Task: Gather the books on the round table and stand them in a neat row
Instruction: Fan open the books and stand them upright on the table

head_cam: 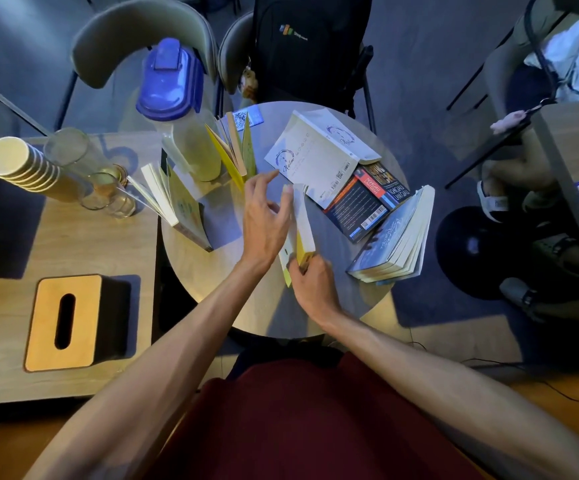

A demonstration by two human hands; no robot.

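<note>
Around the round table lies dark blue carpet, with two grey chairs beyond it, a black backpack on the right-hand one. A wooden side table touches the round table's left edge and carries a tissue box, a stack of paper cups and two drinking glasses. One clear pitcher with a blue lid stands at the round table's far left.

Six books show on the round table. Two stand fanned open: a yellow-covered book beside the pitcher and a pale book at the left edge. Three lie on the right: a white book open face down, a dark book partly under it, and a blue book at the rim. The sixth, a thin yellow-spined book, stands on edge at the centre. The right hand pinches its near end, while the left hand rests loose-fingered against its upper edge without closing on it.
</note>
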